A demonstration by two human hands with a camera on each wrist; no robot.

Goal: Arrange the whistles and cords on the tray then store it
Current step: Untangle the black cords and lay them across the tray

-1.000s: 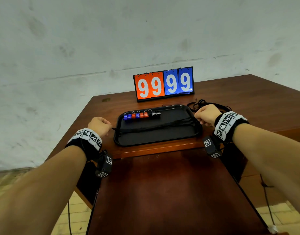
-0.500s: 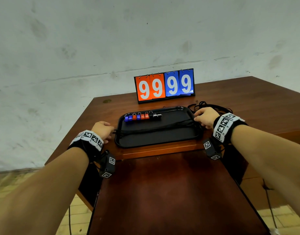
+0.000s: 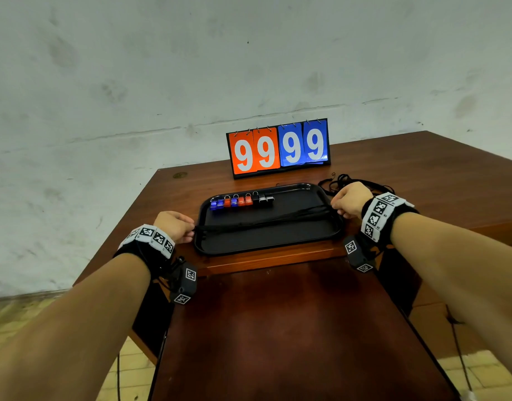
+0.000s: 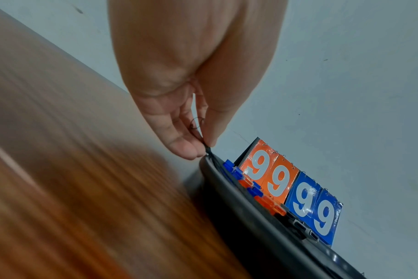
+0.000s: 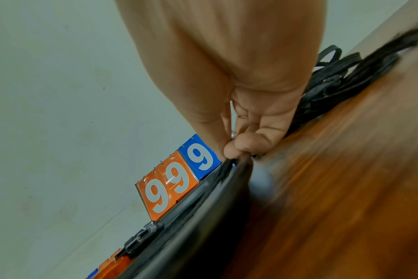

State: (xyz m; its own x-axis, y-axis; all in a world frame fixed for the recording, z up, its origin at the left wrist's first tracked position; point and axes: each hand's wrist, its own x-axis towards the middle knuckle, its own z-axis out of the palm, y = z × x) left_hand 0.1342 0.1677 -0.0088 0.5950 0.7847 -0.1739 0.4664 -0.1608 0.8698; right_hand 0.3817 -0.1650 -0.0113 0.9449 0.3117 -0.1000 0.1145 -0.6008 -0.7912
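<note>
A black tray [image 3: 266,241] lies on the brown table. Along its far side stands a row of blue, red and black whistles [image 3: 241,201]. A bundle of black cords [image 3: 266,219] stretches across the tray from left rim to right rim. My left hand [image 3: 176,227] pinches the cords' left end [image 4: 208,149] at the tray's left rim [image 4: 229,186]. At the right rim my right hand [image 3: 350,201] pinches the other end [image 5: 229,162]. The whistles [image 4: 251,186] show behind the rim in the left wrist view.
A flip scoreboard [image 3: 278,147] reading 9999 stands behind the tray. A loose heap of more black cords [image 3: 341,180] lies on the table right of the tray, behind my right hand. The table's near edge is just in front of the tray; a lower brown surface [image 3: 278,328] lies below.
Both hands have lowered slightly, bringing the stretched cords down onto the tray. The tray and whistles have not moved.
</note>
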